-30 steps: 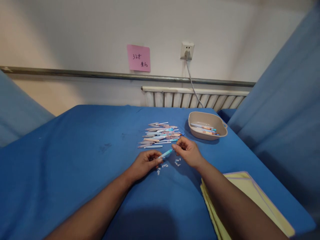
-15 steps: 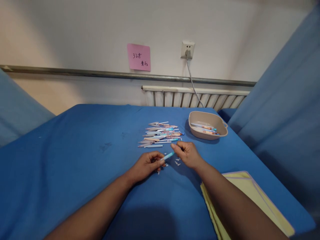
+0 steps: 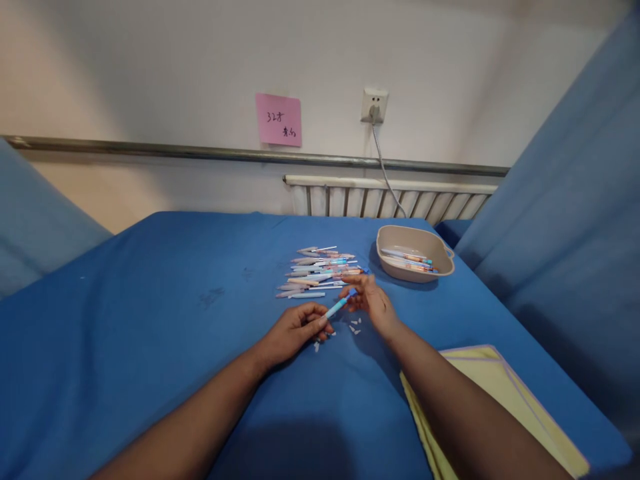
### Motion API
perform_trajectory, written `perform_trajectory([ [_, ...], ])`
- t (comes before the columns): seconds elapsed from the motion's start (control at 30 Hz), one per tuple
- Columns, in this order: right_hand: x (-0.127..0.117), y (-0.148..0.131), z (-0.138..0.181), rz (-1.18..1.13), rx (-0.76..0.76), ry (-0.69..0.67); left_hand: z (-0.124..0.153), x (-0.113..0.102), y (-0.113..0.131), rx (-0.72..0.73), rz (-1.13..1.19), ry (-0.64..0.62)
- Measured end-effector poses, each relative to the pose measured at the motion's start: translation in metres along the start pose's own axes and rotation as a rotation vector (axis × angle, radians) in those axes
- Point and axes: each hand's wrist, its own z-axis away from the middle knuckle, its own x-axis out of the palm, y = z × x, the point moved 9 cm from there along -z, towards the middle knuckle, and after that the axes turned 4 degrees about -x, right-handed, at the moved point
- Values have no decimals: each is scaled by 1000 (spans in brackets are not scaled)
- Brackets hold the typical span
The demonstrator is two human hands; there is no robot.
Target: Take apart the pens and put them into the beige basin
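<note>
My left hand (image 3: 303,328) pinches a light blue pen (image 3: 336,307), which slants up to the right and ends in a dark blue tip. Beside that blue end is my right hand (image 3: 374,305), its fingers spread and nothing visible in them. Small white pieces (image 3: 355,328) lie on the blue cloth below and between the hands. Just beyond the hands, a row of pen parts and slim white refills (image 3: 320,270) is spread out, in grey, pink, light blue and orange.
A beige plastic basket (image 3: 393,271) with several pens inside stands at the back right. By my right forearm lies a folded yellow cloth (image 3: 493,380). Blue sheeting (image 3: 150,320) covers the table, which meets a wall with a radiator (image 3: 365,200).
My right hand has let go of the pen's upper end and its fingers have opened; a dark blue tip now shows there. The left hand keeps its hold on the pen.
</note>
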Motion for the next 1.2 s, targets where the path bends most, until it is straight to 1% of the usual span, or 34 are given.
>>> perform_trajectory([
  [0.1, -19, -9, -3, 20, -42, 178, 0, -2, 1, -3, -4, 21],
  [0.13, -23, -12, -4, 26, -48, 217, 0, -3, 1, -2, -9, 27],
  [0.2, -25, -16, -4, 35, -46, 242, -1, -4, 1, 2, -22, 36],
  [0.47, -13, -17, -5, 94, -10, 204, -2, -6, -2, -14, -52, 50],
  [0.7, -4, -6, -6, 95, 50, 118, 0, -4, 9, 11, -80, 43],
  [0.8, 1, -4, -8, 49, 63, 87, 0, -8, 12, 13, -60, 92],
  [0.87, 5, 0, -9, -22, 86, 80, -2, -12, 15, 20, -36, 135],
  [0.93, 6, 6, -12, -108, 131, 99, -6, -16, 23, 46, -28, 173],
  [1.0, 6, 13, -14, -156, 193, 122, -13, -18, 39, 91, -70, 210],
  [1.1, 1, 22, -19, -161, 272, 150, -30, -16, 77, 195, -225, 261],
  [1.2, -4, 27, -23, -120, 307, 157, -60, -2, 120, 308, -451, 269],
])
